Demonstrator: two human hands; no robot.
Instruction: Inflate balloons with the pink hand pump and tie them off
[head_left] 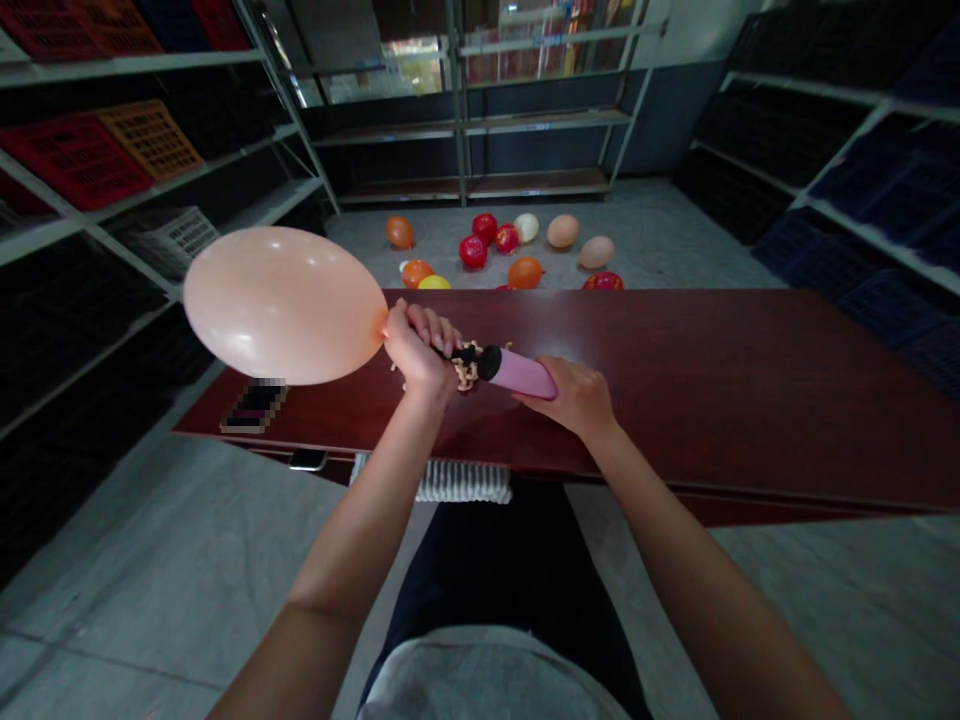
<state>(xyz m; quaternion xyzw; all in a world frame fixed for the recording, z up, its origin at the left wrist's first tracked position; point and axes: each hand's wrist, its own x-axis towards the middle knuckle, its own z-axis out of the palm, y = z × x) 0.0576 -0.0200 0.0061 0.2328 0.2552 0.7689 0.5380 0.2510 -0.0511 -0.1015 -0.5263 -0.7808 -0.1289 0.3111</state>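
Observation:
A large peach balloon [285, 305], blown up, points left from my left hand [424, 345]. That hand is closed around the balloon's neck and the black nozzle end of a hand pump; its fingers hide where the two meet. My right hand [577, 395] grips the pink barrel of the balloon pump [525, 373], whose black end cap faces the left hand. Below the pump, a small pile of uninflated peach balloons [466, 375] lies on the dark red table [712, 380], partly covered by my left hand.
A phone [255, 406] lies at the table's left end. Beyond the far edge, several inflated balloons, among them an orange balloon [525, 272] and a red balloon [473, 252], rest on the floor. Shelves with crates, including a red crate [79, 160], stand along both sides.

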